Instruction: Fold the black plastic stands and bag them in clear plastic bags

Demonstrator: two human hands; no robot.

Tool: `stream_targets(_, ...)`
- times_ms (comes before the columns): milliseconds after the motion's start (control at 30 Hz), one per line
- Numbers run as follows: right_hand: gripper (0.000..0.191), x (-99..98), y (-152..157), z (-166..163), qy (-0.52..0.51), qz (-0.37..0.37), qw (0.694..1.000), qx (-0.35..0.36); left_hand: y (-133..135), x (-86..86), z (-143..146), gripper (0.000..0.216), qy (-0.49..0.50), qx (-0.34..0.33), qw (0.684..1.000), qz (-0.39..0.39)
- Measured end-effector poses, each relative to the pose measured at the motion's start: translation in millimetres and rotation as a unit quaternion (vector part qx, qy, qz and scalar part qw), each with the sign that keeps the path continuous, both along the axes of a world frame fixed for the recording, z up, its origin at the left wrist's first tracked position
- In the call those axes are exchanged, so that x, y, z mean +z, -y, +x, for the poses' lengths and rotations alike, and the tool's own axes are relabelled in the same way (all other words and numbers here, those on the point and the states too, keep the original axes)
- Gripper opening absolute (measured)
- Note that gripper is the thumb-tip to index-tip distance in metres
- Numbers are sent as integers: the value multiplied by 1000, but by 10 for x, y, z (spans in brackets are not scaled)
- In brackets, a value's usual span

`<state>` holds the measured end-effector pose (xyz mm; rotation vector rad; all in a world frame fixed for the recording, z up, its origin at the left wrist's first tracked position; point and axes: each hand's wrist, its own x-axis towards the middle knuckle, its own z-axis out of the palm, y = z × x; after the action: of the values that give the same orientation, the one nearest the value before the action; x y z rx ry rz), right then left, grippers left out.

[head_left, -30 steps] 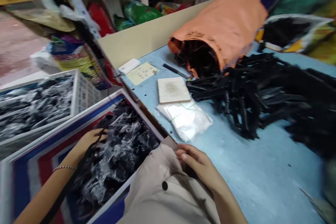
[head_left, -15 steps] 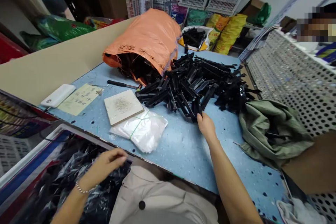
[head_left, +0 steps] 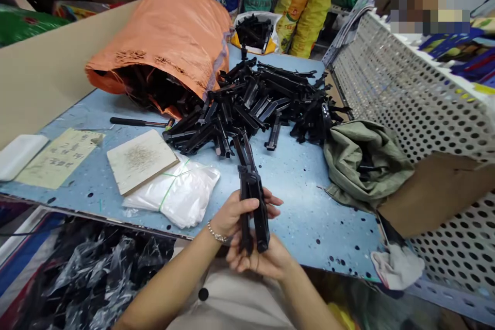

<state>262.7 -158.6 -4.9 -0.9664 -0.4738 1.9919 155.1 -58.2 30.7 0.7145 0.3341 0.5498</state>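
Two long black plastic parts (head_left: 253,206) are held side by side over the near edge of the table, pointing away from me. My left hand (head_left: 240,211) grips them around the middle, its thumb across the top. Lower down, my right hand (head_left: 263,260) has its fingers closed at their near ends, partly hidden behind them. Just beyond lies a heap of similar black parts (head_left: 255,103), and a few of these reach toward the held pair. A bundle of clear plastic bags (head_left: 193,196) tied with green string lies left of my hands, under the corner of a pale square board (head_left: 141,160).
An orange sack (head_left: 170,31) full of black parts opens toward me. A hammer (head_left: 139,122), a handwritten note (head_left: 60,157) and a white device (head_left: 21,154) lie at left. At right are a green cloth bag (head_left: 359,165) and a perforated panel (head_left: 417,93). A co-worker is beyond it.
My right hand has drawn black parts from the heap back toward me. My left hand has come up from below the table edge and closed on them. The view has shifted right.
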Motion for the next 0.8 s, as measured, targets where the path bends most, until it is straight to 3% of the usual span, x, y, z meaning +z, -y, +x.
stream_targets(67,30,119,-35,126,153,44,987,-19,-16,68,-69,44,-130,40,987,81)
stream_targets(100,30,194,-74,218,255,79,963,-43,-20,94,-101,42,-203,69,967,136)
stream_targets(133,32,271,-126,311,371,125,918,-66,-18,116,-125,40,-266,97,940,188)
stream_targets(200,33,408,-258,459,564,224,790,-81,5,152,-149,40,-343,124,897,250)
stream_targets(267,32,487,-410,518,672,309,670,-59,49,180,-154,44,-364,115,886,264)
stream_targets(300,31,500,-485,516,696,342,630,-46,71,189,-158,46,-366,108,885,266)
stream_targets(333,31,497,-554,498,703,364,610,-38,88,192,-165,46,-366,105,885,269)
stream_targets(367,32,483,-612,470,694,375,613,-31,97,187,-177,46,-366,107,883,274)
stream_targets(500,40,382,-647,306,584,328,743,-5,28,109,-253,41,-368,158,878,263)
stream_targets(533,41,354,-599,258,574,326,751,10,-10,86,-271,39,-372,176,878,244)
stream_targets(567,42,326,-533,206,584,343,735,27,-52,65,-286,38,-377,193,879,220)
stream_targets(600,42,298,-456,153,607,375,699,44,-93,48,-298,36,-380,207,880,195)
stream_targets(700,41,232,-254,23,673,489,551,69,-193,-4,-323,33,-374,214,890,151)
stream_targets(733,41,225,-230,5,680,511,521,73,-211,-33,-331,32,-368,206,896,141)
stream_targets(800,43,238,-289,23,680,516,514,82,-206,-118,-346,33,-366,187,903,125)
